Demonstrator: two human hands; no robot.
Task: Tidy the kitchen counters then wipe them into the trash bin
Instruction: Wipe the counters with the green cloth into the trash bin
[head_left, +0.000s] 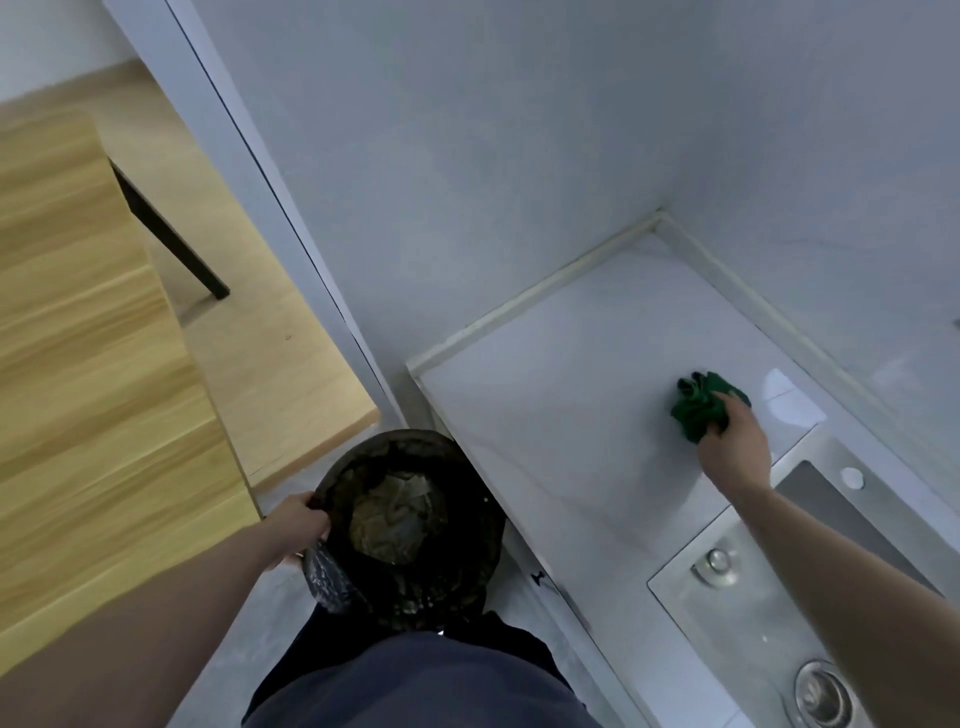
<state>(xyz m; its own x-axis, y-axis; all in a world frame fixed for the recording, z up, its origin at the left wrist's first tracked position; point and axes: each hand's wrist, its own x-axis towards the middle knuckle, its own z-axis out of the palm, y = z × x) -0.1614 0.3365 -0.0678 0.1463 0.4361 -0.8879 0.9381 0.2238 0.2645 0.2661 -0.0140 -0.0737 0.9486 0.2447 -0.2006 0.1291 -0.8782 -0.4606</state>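
A: Hands?
B: My left hand (301, 522) grips the trash bin (410, 525) rim, bin on the floor against the counter (561, 415) edge. My right hand (730, 439) clutches the green cloth (698, 405) on the counter, near the sink (769, 613).
A: Bin contents?
B: Crumpled waste, black liner.

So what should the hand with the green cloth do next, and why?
Probably sweep the cloth across the counter toward its near-left edge. The right hand grips the cloth on the counter near the sink, and the left hand holds the rim of the bin just below that edge, so anything wiped that way would likely drop in.
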